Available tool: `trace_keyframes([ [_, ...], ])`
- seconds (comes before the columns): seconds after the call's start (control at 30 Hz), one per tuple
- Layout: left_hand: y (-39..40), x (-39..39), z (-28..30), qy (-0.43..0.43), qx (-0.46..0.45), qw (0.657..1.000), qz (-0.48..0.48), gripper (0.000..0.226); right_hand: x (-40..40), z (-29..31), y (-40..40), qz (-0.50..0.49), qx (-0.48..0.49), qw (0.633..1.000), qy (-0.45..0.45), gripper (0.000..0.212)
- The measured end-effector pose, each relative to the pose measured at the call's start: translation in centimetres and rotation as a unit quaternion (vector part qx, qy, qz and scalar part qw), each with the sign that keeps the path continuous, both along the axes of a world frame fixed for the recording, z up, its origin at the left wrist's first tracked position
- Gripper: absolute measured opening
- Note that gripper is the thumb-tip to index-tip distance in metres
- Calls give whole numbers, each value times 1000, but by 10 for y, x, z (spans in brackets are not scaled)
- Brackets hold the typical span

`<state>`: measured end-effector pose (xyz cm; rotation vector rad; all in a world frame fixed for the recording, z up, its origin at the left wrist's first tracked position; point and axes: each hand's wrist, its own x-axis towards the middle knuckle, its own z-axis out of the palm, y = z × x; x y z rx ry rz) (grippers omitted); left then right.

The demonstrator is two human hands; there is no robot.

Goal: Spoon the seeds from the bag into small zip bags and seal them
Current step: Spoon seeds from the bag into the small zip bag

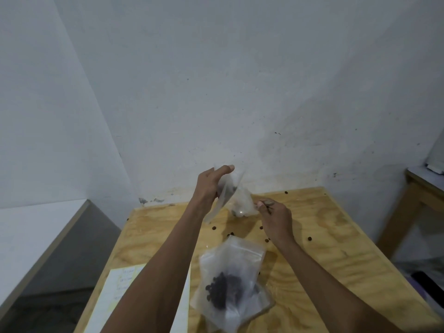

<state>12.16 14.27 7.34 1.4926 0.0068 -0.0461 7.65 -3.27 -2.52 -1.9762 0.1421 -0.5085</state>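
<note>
Above the plywood table point(336, 236), the left hand point(207, 188) is gripping a clear small zip bag point(236, 200) holding a few dark seeds; the right hand point(276, 218) is pinching its edge alongside a spoon handle point(267, 205).

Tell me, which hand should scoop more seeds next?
Probably the right hand: it grips the spoon beside the small bag, while the left hand holds that bag up.

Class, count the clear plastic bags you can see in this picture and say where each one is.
2. One small bag is held up by the left hand; a larger seed bag lies on the table.
</note>
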Motion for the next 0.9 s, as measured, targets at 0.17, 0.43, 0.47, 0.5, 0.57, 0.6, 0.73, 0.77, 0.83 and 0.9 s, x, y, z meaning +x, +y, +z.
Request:
trace_keyframes([
  [0.17, -1, -2, -6, -33, 20, 999, 1, 41, -3, 3, -6, 3, 42, 998, 43, 22],
  [0.43, -9, -3, -9, -80, 36, 996, -7, 74, 0, 11, -8, 21, 169, 976, 137, 19],
  [0.47, -9, -4, -9, -86, 37, 996, -4, 72, -1, 10, -9, 6, 167, 977, 135, 21],
  [0.5, -8, -4, -8, -93, 38, 995, -2, 70, -1, 8, -10, -8, 155, 980, 126, 24],
  [0.57, -6, -4, -10, -105, 50, 993, -2, 62, -1, 5, -11, -33, 119, 988, 98, 29],
  [0.6, -4, -4, -13, -107, 62, 992, -3, 57, -1, 5, -12, -48, 95, 991, 80, 29],
  [0.73, 6, -3, -26, -127, 142, 982, -11, 60, -3, 4, -13, -77, -4, 997, -5, 21],
  [0.77, 10, -4, -30, -129, 161, 978, -18, 62, -4, 2, -12, -68, -20, 997, -12, 21],
  [0.83, 18, -6, -35, -127, 180, 975, -26, 64, -6, -1, -11, -54, -43, 997, -19, 21],
  [0.9, 26, -11, -38, -118, 200, 972, -26, 66, -8, -2, -11, -46, -42, 998, -28, 21],
])
